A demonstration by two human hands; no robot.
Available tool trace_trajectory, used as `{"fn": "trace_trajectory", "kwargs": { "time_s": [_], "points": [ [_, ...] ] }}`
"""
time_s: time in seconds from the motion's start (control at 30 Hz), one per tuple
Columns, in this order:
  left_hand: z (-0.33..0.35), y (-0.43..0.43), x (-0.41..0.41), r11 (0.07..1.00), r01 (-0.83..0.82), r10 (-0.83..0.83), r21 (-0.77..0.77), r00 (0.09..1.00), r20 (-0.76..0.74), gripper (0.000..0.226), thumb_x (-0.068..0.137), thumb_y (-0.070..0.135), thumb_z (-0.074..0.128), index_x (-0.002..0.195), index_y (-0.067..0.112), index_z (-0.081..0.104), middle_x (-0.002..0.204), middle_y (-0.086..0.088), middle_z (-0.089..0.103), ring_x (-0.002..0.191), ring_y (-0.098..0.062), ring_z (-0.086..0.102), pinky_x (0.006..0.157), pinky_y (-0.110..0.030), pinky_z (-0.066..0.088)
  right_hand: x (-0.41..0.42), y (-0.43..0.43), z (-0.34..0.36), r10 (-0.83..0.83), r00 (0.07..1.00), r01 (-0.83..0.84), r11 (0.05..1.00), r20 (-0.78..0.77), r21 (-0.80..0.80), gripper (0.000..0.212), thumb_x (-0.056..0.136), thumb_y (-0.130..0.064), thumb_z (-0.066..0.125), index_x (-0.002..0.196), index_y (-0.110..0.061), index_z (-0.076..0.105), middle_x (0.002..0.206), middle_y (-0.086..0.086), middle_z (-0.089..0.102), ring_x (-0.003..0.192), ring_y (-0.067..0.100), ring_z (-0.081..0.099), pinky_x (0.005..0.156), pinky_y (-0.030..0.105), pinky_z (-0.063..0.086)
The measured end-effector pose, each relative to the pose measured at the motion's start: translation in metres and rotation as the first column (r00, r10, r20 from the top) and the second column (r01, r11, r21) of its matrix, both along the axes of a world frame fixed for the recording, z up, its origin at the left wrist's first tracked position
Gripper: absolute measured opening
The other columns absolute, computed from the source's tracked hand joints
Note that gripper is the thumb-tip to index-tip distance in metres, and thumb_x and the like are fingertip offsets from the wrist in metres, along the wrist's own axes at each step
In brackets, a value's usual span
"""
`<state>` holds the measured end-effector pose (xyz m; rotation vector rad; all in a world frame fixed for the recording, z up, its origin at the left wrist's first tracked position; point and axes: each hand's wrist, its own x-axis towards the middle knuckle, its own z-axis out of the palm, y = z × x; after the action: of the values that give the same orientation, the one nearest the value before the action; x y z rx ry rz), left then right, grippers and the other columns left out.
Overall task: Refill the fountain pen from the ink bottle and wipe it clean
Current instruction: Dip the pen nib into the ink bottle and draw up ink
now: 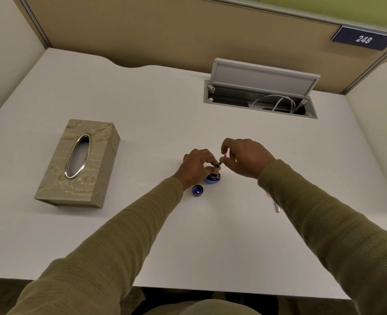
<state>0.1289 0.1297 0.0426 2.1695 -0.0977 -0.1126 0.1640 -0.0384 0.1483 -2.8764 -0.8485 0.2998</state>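
Both your hands meet at the middle of the counter (142, 235). Your left hand (196, 165) pinches the fountain pen (219, 164) low, steadying it tilted at the mouth of the squat, glossy blue ink bottle (213, 178). Your right hand (247, 156) pinches its red top end, apparently to work the filler. The round bottle cap (198, 190) lies upturned just beside the bottle. An embossed tissue box (77, 164) stands near the left edge, handy for wiping.

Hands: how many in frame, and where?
2: left hand holds the pen at the ink bottle; right hand pinches the pen's upper end.
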Motion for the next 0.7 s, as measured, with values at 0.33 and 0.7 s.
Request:
{"fn": "trace_trajectory", "kwargs": {
  "time_s": [0.33, 0.7],
  "points": [
    [0.0029, 0.0006, -0.0002, 1.000, 0.000, 0.000, 0.002, 1.000, 0.002, 0.006, 0.084, 0.027, 0.077, 0.088, 0.030, 0.075, 0.103, 0.015, 0.067, 0.107, -0.013, 0.050, 0.104, -0.045, 0.034, -0.0005, 0.0009, 0.0016, -0.009, 1.000, 0.009, 1.000, 0.011, 0.011, 0.019, 0.098, -0.036, 0.057, 0.106, -0.019, 0.059, 0.085, -0.003, 0.061, 0.080, 0.020, 0.057, 0.070, 0.032, 0.042],
    [0.0039, 0.0000, -0.0013, 1.000, 0.018, -0.018, -0.009, 1.000, 0.001, 0.007, 0.084, 0.028, 0.077, 0.088, 0.032, 0.073, 0.101, 0.017, 0.065, 0.106, -0.011, 0.049, 0.103, -0.043, 0.033, -0.0019, 0.0004, 0.0027, -0.032, 0.999, 0.032, 0.999, -0.013, 0.021, 0.012, 0.097, -0.027, 0.056, 0.095, -0.016, 0.061, 0.085, 0.003, 0.067, 0.080, 0.024, 0.060, 0.069, 0.036, 0.048]
  ]
}}
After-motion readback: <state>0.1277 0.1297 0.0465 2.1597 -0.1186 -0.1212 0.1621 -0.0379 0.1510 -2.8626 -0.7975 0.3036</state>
